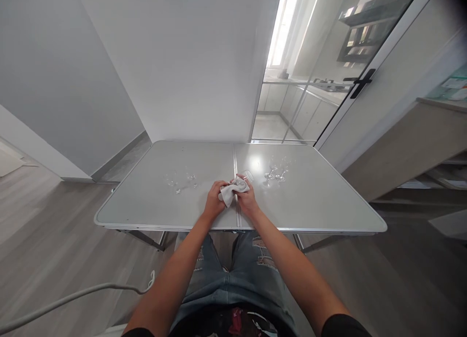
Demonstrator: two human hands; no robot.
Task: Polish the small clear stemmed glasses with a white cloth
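Note:
A clear wine glass (248, 175) is held just above the middle of the table, its bowl showing past my right hand (249, 197). The fingers of that hand are closed around it and against a white cloth (229, 195). My left hand (216, 197) grips the cloth from the other side, fingers closed. The cloth is bunched between both hands and hangs down toward me. The glass's stem and foot are mostly hidden by cloth and fingers.
Several clear stemmed glasses (276, 175) stand on the table's right half, and other clear glasses (178, 184) on the left. The grey folding table (314, 205) has a metal rim and central seam. A glass door (310, 84) is behind; a pale hose (98, 288) runs lower left.

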